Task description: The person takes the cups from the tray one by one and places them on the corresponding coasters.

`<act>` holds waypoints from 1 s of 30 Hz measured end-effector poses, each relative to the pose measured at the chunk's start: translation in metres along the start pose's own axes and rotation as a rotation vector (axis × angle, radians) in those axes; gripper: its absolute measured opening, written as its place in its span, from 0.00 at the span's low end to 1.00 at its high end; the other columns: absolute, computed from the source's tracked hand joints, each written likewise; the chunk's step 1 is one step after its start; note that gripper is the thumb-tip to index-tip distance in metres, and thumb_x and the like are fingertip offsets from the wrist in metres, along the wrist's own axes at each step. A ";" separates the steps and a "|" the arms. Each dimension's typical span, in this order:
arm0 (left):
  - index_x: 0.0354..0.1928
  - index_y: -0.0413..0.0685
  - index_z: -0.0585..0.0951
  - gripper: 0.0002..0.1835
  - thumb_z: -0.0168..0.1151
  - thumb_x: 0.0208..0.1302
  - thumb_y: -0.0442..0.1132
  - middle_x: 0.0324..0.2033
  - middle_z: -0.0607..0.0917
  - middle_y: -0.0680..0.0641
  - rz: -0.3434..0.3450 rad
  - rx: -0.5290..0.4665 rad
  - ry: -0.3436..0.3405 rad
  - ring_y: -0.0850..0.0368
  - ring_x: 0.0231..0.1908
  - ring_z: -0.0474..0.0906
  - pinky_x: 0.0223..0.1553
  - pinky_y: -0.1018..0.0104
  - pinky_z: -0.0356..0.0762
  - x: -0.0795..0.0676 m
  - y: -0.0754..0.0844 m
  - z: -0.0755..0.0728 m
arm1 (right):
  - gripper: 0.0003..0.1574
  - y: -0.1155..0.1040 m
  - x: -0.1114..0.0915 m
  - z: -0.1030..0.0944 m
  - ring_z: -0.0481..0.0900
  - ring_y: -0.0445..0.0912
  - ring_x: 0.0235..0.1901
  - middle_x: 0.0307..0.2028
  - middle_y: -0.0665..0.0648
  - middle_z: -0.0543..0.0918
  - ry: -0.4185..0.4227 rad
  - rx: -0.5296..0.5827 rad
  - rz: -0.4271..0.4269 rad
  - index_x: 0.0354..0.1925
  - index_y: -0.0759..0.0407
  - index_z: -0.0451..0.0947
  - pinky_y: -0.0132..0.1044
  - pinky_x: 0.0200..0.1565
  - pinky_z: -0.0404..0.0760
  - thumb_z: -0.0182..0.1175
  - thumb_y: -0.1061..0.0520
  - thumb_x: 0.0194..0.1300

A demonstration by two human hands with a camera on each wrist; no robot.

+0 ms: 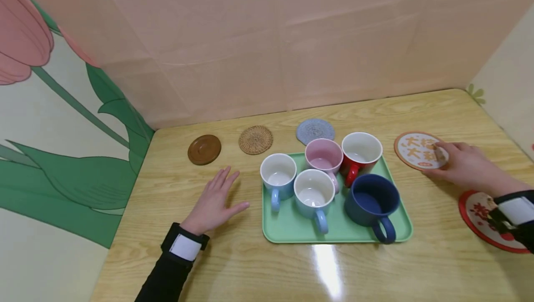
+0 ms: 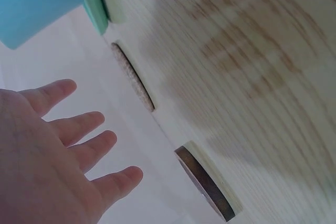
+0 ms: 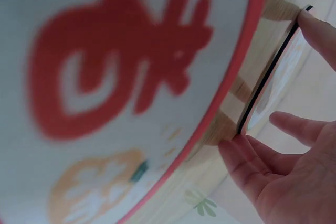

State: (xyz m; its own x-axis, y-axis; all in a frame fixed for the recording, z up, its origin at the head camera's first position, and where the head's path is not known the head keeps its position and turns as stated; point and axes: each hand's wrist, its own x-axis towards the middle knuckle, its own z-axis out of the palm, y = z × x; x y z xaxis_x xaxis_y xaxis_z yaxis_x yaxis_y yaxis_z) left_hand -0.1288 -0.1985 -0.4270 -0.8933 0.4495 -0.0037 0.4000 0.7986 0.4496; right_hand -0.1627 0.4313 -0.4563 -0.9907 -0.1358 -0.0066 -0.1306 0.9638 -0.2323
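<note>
At the right of the head view my right hand point(image 1: 465, 165) holds a round white coaster point(image 1: 413, 150) with an orange rim and orange characters. The right wrist view shows the thumb at one edge of this coaster point(image 3: 273, 74) and fingertips at the opposite edge. It lies on or very close to the table; which, I cannot tell. My left hand point(image 1: 214, 200), fingers spread and holding nothing, hovers over the table left of the green tray point(image 1: 288, 234). Nearest to it are a brown wooden coaster point(image 1: 204, 149) and a light-blue mug point(image 1: 278, 174).
On the tray stand several mugs: another light-blue one point(image 1: 314, 190), a pink one point(image 1: 323, 155), a red one point(image 1: 361, 153) and a navy one point(image 1: 371, 200). Behind lie a woven coaster point(image 1: 256, 139) and a grey-blue coaster point(image 1: 315, 130). A red-rimmed coaster point(image 1: 479, 214) lies below my right wrist.
</note>
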 end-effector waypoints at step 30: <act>0.78 0.42 0.60 0.47 0.65 0.66 0.61 0.77 0.55 0.33 -0.009 0.001 -0.001 0.34 0.77 0.48 0.71 0.31 0.51 -0.001 0.005 -0.002 | 0.68 -0.051 0.066 -0.008 0.58 0.81 0.57 0.56 0.91 0.64 -0.132 0.127 0.115 0.67 0.83 0.55 0.74 0.53 0.65 0.72 0.32 0.57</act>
State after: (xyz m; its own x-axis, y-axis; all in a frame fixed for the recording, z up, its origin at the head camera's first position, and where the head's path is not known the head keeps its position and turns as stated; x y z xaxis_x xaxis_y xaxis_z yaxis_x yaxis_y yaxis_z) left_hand -0.1266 -0.1954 -0.4228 -0.8965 0.4430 -0.0088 0.3925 0.8030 0.4485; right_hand -0.2214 0.3755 -0.4370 -0.9842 -0.0634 -0.1654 -0.0028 0.9392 -0.3433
